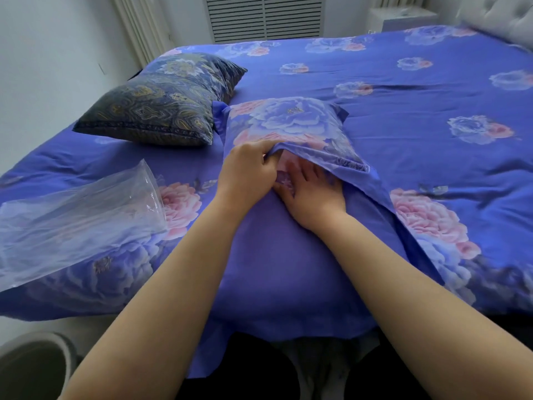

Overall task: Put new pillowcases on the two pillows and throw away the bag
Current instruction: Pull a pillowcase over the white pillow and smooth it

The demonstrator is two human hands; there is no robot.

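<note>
Pillowcase edge lifted on the near pillow

The left hand (248, 166) pinches the floral pillowcase (291, 125) edge, lifting it; the right hand (311, 194) lies flat, fingers straight, under that flap. The clear bag (78, 217) lies left on the bed (418, 90), near the dark-patterned pillow (155, 111)

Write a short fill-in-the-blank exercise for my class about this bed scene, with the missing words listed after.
1. The clear plastic bag lies on the ____ side of the bed.
2. The left hand pinches the floral ____.
3. The dark paisley pillow is touched by ____ hand.
4. The right hand lies ____ on the fabric.

Missing words: left; pillowcase; neither; flat
</note>
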